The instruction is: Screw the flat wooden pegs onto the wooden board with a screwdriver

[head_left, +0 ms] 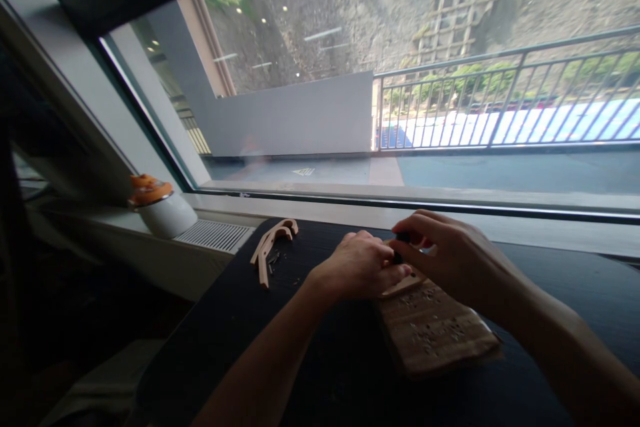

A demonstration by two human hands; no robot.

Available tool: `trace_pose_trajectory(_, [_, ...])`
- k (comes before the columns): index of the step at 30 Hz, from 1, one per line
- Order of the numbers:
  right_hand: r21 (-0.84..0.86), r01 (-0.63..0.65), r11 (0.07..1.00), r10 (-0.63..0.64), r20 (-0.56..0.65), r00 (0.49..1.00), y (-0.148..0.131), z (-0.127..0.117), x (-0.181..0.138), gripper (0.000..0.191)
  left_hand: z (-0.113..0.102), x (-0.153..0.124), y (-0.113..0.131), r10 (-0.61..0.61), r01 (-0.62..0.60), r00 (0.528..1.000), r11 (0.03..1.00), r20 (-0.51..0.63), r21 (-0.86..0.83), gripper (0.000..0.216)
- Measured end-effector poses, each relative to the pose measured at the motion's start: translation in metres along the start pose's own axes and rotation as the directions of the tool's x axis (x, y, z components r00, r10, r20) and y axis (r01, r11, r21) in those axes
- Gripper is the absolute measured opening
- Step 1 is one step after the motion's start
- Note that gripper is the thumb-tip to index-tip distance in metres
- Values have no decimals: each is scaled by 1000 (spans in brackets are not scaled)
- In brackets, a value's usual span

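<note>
My left hand [357, 265] is closed, its fingertips and thumb pressed down at a light wooden piece [407, 282] with holes in it. That piece lies on the far end of a brown wooden board [440, 330], whose face is dotted with holes and small chips. My right hand [450, 247] pinches a short black, handle-like object [401, 237] standing over the light piece, right beside my left fingertips. Its lower end is hidden, so its exact kind does not show.
Two curved, hook-shaped wooden pieces [270, 247] lie on the black table [225, 340], with small dark screws or nails [273, 259] beside them. A white container with an orange top [165, 207] stands on the sill by a vent grille [216, 235]. A large window [320, 120] rises behind the table.
</note>
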State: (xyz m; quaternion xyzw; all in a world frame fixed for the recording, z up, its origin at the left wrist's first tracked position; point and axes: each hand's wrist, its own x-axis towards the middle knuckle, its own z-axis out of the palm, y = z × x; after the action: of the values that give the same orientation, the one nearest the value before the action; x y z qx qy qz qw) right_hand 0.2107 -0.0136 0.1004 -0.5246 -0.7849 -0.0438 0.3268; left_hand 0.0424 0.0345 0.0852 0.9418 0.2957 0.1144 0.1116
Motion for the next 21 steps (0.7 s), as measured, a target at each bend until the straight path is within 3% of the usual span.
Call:
trace_pose_trajectory(5, [157,41,987,-51,63,997,2,-6,-1,24,-1,-2,0,-6,6,1000,1000,2,-30,30])
trace_pose_trajectory(11, [81,-3,997,-2,64,998,7,-7,1,19,0,0,0,-23,23,1000,1000,8,7,36])
trace_pose_trajectory(21, [-20,-203,979,203,-25,979,3,5,2,20,-1,1,1,-25,24,1000,999,18,28,34])
